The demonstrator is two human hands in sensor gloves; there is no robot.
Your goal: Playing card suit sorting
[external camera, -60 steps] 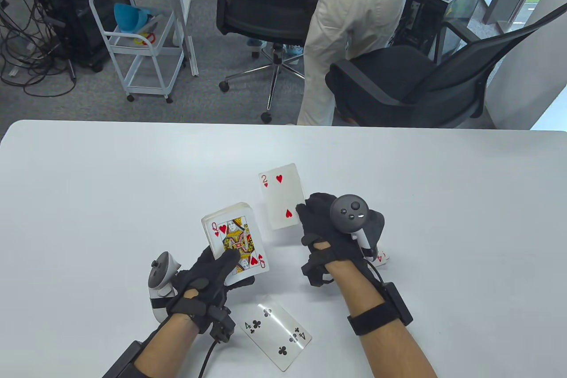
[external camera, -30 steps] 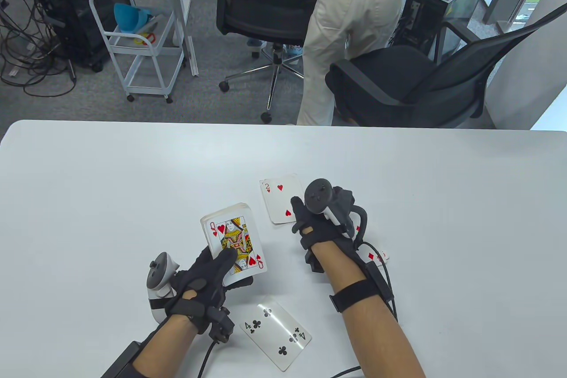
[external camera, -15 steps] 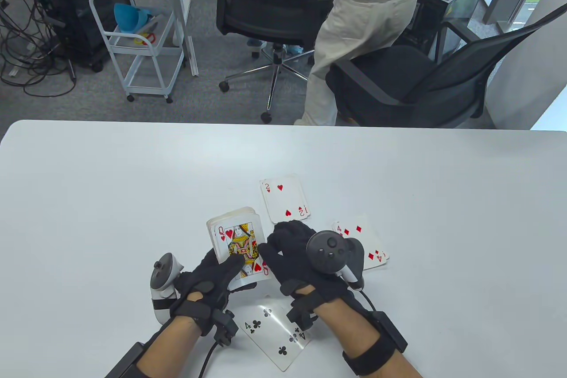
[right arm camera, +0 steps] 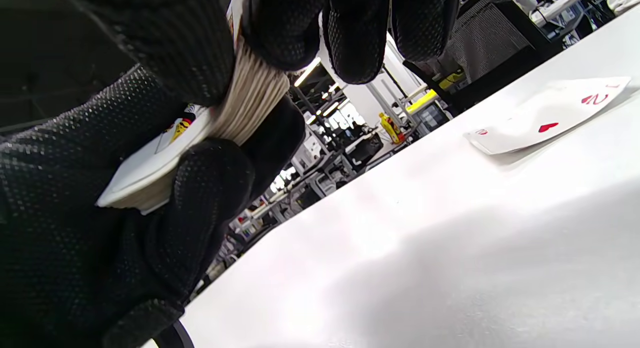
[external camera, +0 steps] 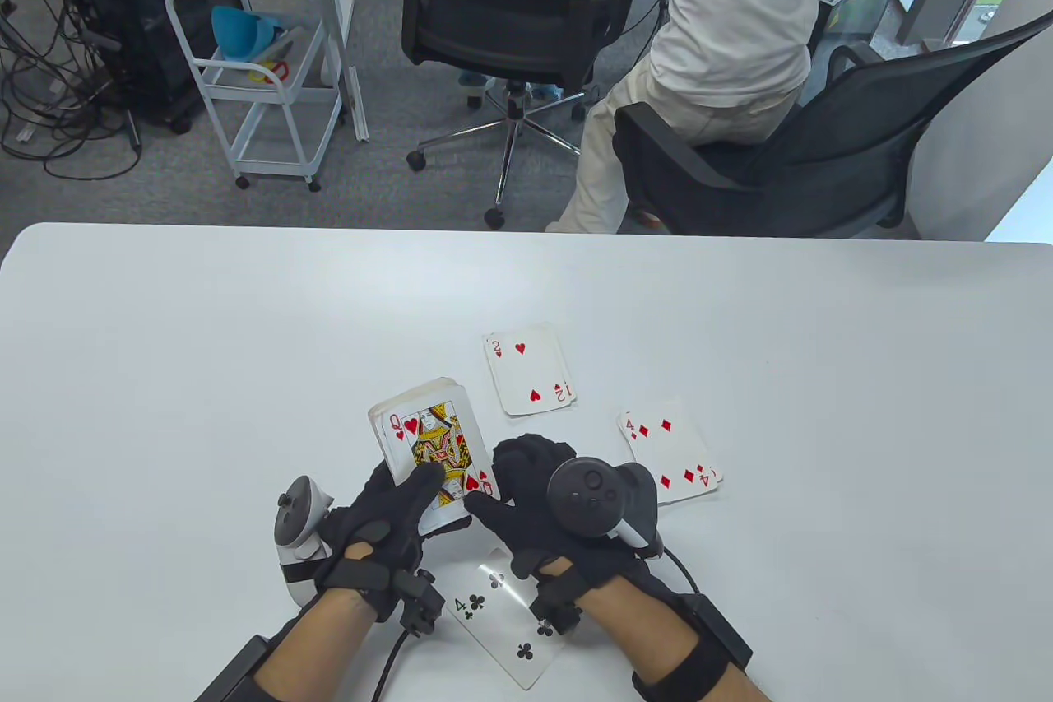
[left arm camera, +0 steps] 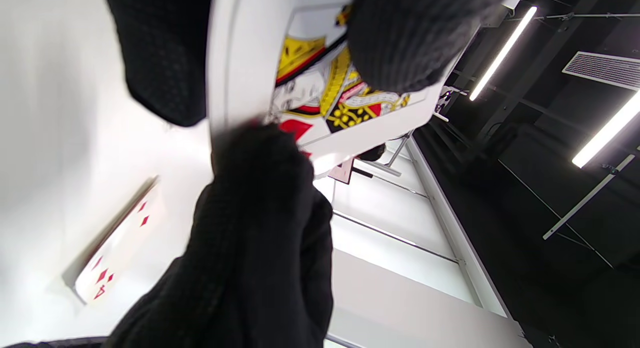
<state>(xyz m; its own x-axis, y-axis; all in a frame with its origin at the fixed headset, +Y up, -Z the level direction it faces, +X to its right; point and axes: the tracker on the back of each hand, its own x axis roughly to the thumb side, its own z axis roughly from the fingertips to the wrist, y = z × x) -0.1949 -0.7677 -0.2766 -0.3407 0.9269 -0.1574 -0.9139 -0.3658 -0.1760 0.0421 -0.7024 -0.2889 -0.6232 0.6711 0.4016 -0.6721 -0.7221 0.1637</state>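
— Where's the deck right now?

— I've got the thick face-up deck of playing cards (external camera: 428, 447), queen of hearts on top, sitting in my black-gloved left hand (external camera: 378, 525), thumb curled over the queen's face, fingers (right arm camera: 210, 188) wrapped underneath. It's held just above the white worktop (external camera: 164, 373).

— And your other hand?

— My black-gloved right hand (external camera: 535, 509) is at the deck's right edge, fingers (right arm camera: 280, 28) curled over the stack's side, thumb against the queen's corner. Pinching the edge; whether it's one card or more, I can't tell.

— What's laid out?

— Two of hearts card (external camera: 531, 370) flat beyond the deck, four of diamonds card (external camera: 668, 450) to its right, four of clubs card (external camera: 502, 621) nearest me, partly under my right wrist. All well apart.
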